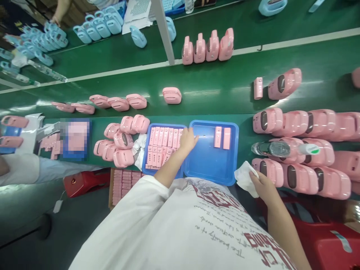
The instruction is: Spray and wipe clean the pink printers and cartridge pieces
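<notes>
My left hand [188, 141] is over the right side of a blue tray [145, 159] filled with rows of small pink rectangular pieces [159, 154]. Its thumb points right, apart from the other fingers, and I see nothing held in it. Beside that tray is a second blue tray [199, 165], with two pink pieces [222, 137] standing toward its right side. My right hand [263, 183] pinches a crumpled white cloth or tissue [246, 179] just right of the second tray. Part of the cloth hangs below the fingers.
Rows of pink handled housings [294, 123] fill the right side, with a clear bottle [271, 149] lying over them. More pink housings [123, 140] are piled at left, above a box of pink pieces [126, 183]. Another person's arm [50, 169] reaches in at left. Blue housings [112, 22] stand across the line.
</notes>
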The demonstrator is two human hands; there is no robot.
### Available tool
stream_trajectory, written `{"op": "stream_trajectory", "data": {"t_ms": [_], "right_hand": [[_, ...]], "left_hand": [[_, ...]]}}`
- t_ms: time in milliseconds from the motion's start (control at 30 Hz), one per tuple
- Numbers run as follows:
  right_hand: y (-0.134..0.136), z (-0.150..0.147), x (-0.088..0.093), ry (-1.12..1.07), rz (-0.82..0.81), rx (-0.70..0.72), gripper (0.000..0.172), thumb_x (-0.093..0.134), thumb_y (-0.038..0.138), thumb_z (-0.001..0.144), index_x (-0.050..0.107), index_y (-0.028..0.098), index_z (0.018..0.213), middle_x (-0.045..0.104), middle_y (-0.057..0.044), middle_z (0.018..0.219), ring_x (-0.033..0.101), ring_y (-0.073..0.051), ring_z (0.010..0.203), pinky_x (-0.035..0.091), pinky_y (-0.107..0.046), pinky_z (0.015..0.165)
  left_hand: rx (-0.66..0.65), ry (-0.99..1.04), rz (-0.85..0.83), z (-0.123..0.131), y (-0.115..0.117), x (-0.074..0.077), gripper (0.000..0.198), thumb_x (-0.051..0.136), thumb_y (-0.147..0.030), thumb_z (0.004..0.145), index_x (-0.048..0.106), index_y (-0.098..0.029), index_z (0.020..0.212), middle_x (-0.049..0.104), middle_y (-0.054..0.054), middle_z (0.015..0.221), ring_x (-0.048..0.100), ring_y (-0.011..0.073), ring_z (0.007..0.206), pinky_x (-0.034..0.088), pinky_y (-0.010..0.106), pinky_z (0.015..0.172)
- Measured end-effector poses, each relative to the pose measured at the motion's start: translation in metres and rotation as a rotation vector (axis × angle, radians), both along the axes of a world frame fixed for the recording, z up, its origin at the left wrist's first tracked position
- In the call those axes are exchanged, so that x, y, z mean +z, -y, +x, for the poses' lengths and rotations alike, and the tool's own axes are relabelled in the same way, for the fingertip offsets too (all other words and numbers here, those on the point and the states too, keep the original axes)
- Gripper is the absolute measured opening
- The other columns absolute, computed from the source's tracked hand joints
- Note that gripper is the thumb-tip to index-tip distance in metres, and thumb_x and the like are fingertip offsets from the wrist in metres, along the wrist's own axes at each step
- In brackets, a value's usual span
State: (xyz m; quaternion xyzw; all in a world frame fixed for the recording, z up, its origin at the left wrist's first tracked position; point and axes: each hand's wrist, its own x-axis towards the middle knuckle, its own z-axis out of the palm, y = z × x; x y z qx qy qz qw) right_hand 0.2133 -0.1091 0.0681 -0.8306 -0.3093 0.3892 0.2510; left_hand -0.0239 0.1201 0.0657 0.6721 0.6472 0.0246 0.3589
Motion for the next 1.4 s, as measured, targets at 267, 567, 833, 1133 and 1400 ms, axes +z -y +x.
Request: {"op": "stream_trajectory", "data": {"t_ms": [267,567,833,1133,1400], "right_hand": [[-0.038,-0.026,-0.005,-0.362,0.096,-0.213,0.044,0.070,0.060,0.057,0.070,0.020,0.076,0.069,-0.004,0.069,0.060,-0.020,0.060,0.050,-0.032,0.051],[-0.086,-0.067,0.017,-0.761,0.326,-0.386,0.051,0.080,0.056,0.054,0.068,0.019,0.088,0.072,-0.004,0.082,0.069,-0.022,0.074,0.056,-0.031,0.062],[-0.106,-0.083,0.051,-0.914,0.415,-0.386,0.033,0.078,0.040,0.062,0.069,0.019,0.085,0.074,-0.003,0.082,0.071,-0.020,0.075,0.059,-0.028,0.065],[-0.104,-0.081,0.076,-0.871,0.535,-0.451,0.027,0.072,0.039,0.069,0.069,0.020,0.088,0.074,-0.004,0.098,0.067,-0.022,0.104,0.058,-0.029,0.083],[-0.107,-0.082,0.104,-0.731,0.775,-0.418,0.019,0.063,0.036,0.080,0.070,0.022,0.091,0.073,-0.003,0.097,0.066,-0.022,0.106,0.054,-0.037,0.096]], "left_hand": [[0.204,-0.208,-0.022,-0.119,0.067,0.011,0.028,0.067,-0.008,0.075,0.055,-0.008,0.099,0.055,0.025,0.117,0.048,0.0398,0.122,0.033,0.049,0.103],[0.285,0.629,-0.122,-0.095,0.063,0.072,0.041,0.049,-0.042,0.089,0.049,-0.017,0.122,0.066,0.009,0.098,0.066,0.0200,0.089,0.050,0.031,0.078],[0.279,1.505,-0.717,-0.055,0.079,0.130,0.062,0.067,-0.063,0.069,0.058,-0.019,0.112,0.049,-0.004,0.065,0.041,0.0068,0.038,0.030,0.023,0.039],[0.344,1.473,-0.733,-0.036,0.080,0.141,0.050,0.071,-0.058,0.071,0.060,-0.016,0.096,0.056,0.001,0.072,0.052,0.0103,0.052,0.038,0.023,0.045],[0.328,1.457,-0.695,-0.026,0.084,0.152,0.049,0.066,-0.056,0.079,0.066,-0.014,0.104,0.055,0.002,0.072,0.054,0.0111,0.062,0.043,0.024,0.056]]}}
